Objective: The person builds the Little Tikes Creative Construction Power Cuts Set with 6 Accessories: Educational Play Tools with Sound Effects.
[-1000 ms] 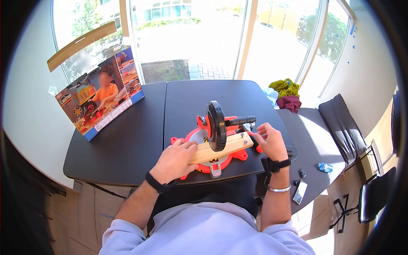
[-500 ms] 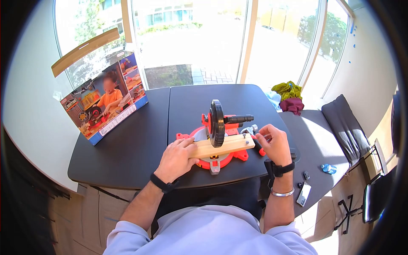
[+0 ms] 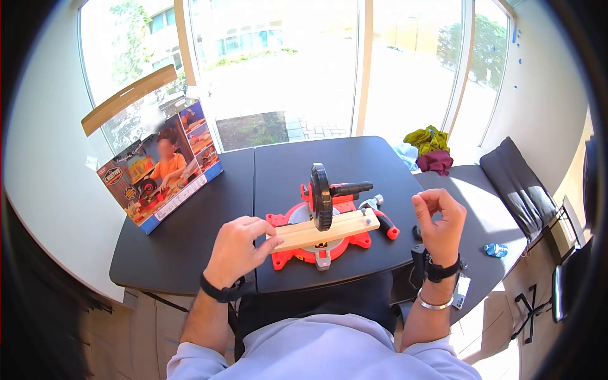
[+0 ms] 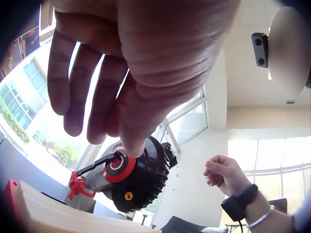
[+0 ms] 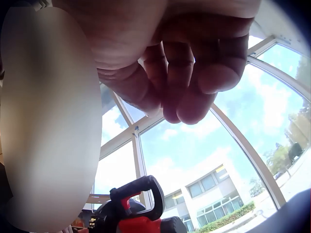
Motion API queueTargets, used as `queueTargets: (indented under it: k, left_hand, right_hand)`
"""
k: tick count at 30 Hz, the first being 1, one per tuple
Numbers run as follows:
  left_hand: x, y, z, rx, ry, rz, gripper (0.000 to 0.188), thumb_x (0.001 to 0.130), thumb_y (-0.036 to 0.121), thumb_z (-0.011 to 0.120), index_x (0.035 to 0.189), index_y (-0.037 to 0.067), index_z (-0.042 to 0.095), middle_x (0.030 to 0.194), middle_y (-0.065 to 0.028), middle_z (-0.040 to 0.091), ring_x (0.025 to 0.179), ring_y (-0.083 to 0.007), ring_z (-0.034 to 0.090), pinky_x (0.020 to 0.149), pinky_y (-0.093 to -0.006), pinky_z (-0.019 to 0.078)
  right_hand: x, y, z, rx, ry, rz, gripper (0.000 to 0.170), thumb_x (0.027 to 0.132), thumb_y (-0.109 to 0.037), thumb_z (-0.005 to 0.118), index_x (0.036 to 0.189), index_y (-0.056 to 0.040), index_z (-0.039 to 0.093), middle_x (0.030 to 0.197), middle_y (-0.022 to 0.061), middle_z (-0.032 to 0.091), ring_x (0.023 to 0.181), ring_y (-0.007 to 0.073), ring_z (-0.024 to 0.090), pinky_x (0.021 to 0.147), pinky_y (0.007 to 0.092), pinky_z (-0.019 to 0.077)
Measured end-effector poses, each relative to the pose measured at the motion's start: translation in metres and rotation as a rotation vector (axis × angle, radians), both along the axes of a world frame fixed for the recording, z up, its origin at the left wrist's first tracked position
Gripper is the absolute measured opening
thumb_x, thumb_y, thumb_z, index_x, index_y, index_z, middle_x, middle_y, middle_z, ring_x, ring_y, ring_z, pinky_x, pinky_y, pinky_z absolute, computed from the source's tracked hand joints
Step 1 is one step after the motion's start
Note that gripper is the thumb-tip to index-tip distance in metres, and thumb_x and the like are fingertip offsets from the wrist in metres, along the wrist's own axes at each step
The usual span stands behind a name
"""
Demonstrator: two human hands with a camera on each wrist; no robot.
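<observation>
A toy miter saw (image 3: 322,199) with a black toothed blade and red base stands on the dark table. Across its base lies a pale wooden board (image 3: 297,238), two grey nails (image 3: 368,221) sticking up at its right end. My left hand (image 3: 237,248) hovers by the board's left end, fingers loosely bent; in the left wrist view the fingers (image 4: 80,92) hang with nothing between them. Raised to the right of the table edge, my right hand (image 3: 442,221) is empty, its fingers loosely curled. A hammer (image 3: 387,227) with a red and black handle lies behind the board's right end.
A tall printed toy box (image 3: 158,180) stands at the table's left, its cardboard flap up. Right of the table (image 3: 221,190), a grey bench holds crumpled clothes (image 3: 427,142), a cushion (image 3: 516,183), a bottle (image 3: 496,250) and a phone (image 3: 462,291). Windows rise behind.
My left hand has let go of the board and drawn back to the left. My right hand has moved up and right, away from the nails. The board stays on the saw.
</observation>
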State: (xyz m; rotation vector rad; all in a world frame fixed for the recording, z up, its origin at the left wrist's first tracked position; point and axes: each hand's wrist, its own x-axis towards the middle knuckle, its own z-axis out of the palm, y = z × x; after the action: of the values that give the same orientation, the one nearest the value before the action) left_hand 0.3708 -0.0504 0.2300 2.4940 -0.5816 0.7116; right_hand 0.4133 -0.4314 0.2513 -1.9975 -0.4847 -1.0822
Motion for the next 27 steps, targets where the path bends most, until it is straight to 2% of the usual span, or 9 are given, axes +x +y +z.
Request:
queueTargets:
  k: [3,6,10,12,15,17,20,24,27]
  left_hand:
    - [-0.006,-0.013,-0.004,-0.001,0.016,-0.098,0.021,0.086,0.021,0.09,0.088,0.006,0.076,0.087,-0.009,0.077,0.082,-0.0289,0.074,0.073,-0.0384,0.0588]
    - [-0.005,-0.021,-0.005,0.091,0.053,-0.304,0.023,0.087,0.024,0.091,0.092,0.007,0.076,0.092,-0.0082,0.078,0.082,-0.0294,0.074,0.075,-0.0395,0.0601]
    - [-0.007,-0.018,0.0,0.151,0.066,-0.325,0.023,0.086,0.023,0.091,0.094,0.007,0.076,0.093,-0.0083,0.078,0.083,-0.0294,0.074,0.075,-0.039,0.0603]
    - [-0.01,-0.015,0.004,0.114,0.062,-0.249,0.022,0.085,0.021,0.091,0.094,0.007,0.076,0.093,-0.0083,0.078,0.084,-0.0293,0.074,0.076,-0.0391,0.0604]
    - [-0.01,-0.014,0.003,0.095,0.049,-0.261,0.022,0.084,0.02,0.091,0.094,0.008,0.077,0.093,-0.0085,0.078,0.085,-0.0291,0.074,0.076,-0.0394,0.0603]
    - [-0.009,-0.014,0.002,0.112,0.053,-0.272,0.022,0.084,0.02,0.091,0.094,0.008,0.077,0.093,-0.0085,0.078,0.085,-0.0291,0.074,0.076,-0.0395,0.0602]
    - [-0.008,-0.013,0.0,0.148,0.074,-0.269,0.022,0.084,0.021,0.091,0.093,0.008,0.076,0.093,-0.0083,0.079,0.085,-0.0288,0.074,0.076,-0.0394,0.0601]
    - [-0.008,-0.013,-0.004,0.182,0.096,-0.259,0.022,0.086,0.023,0.09,0.092,0.008,0.076,0.094,-0.0079,0.078,0.086,-0.0286,0.074,0.076,-0.0391,0.0598]
    - [-0.009,-0.017,-0.008,0.165,0.112,-0.304,0.023,0.088,0.026,0.089,0.093,0.008,0.075,0.094,-0.0079,0.078,0.085,-0.0292,0.074,0.076,-0.0398,0.0596]
  right_hand:
    - [-0.011,-0.003,0.005,0.081,-0.078,0.001,0.012,0.094,-0.004,0.084,0.09,-0.0014,0.072,0.073,0.0028,0.07,0.061,0.0081,0.061,0.059,0.0234,0.0488]
    - [-0.018,-0.006,0.006,0.065,-0.162,-0.024,0.012,0.094,-0.004,0.084,0.091,-0.0017,0.072,0.07,0.0018,0.069,0.06,0.0067,0.06,0.058,0.0219,0.0467]
    - [-0.024,-0.004,0.007,0.077,-0.262,0.002,0.013,0.092,-0.001,0.085,0.091,-0.0028,0.072,0.07,0.002,0.07,0.058,0.0073,0.059,0.055,0.0219,0.0444]
    - [-0.025,-0.005,0.005,0.094,-0.298,0.009,0.013,0.091,-0.001,0.085,0.091,-0.0031,0.072,0.071,0.0021,0.07,0.057,0.0075,0.059,0.055,0.022,0.0439]
    - [-0.028,-0.008,0.002,0.13,-0.338,0.005,0.014,0.089,0.0,0.086,0.091,-0.0032,0.072,0.071,0.0018,0.07,0.056,0.0077,0.058,0.053,0.022,0.0433]
    - [-0.031,-0.011,0.002,0.053,-0.405,-0.025,0.017,0.087,-0.002,0.088,0.092,-0.0023,0.072,0.073,0.0033,0.072,0.056,0.0082,0.06,0.054,0.0216,0.0436]
    - [-0.033,-0.011,-0.001,0.095,-0.455,0.036,0.018,0.086,-0.004,0.09,0.092,-0.0012,0.072,0.074,0.0053,0.073,0.056,0.0091,0.06,0.053,0.0216,0.0422]
    - [-0.034,-0.016,-0.002,0.123,-0.473,0.035,0.017,0.087,-0.003,0.089,0.091,-0.0001,0.072,0.074,0.0067,0.072,0.056,0.0091,0.059,0.054,0.0213,0.0405]
    - [-0.029,-0.02,0.002,0.15,-0.407,-0.016,0.014,0.092,-0.005,0.085,0.091,-0.0008,0.071,0.07,0.004,0.069,0.057,0.0075,0.058,0.055,0.0212,0.0395]
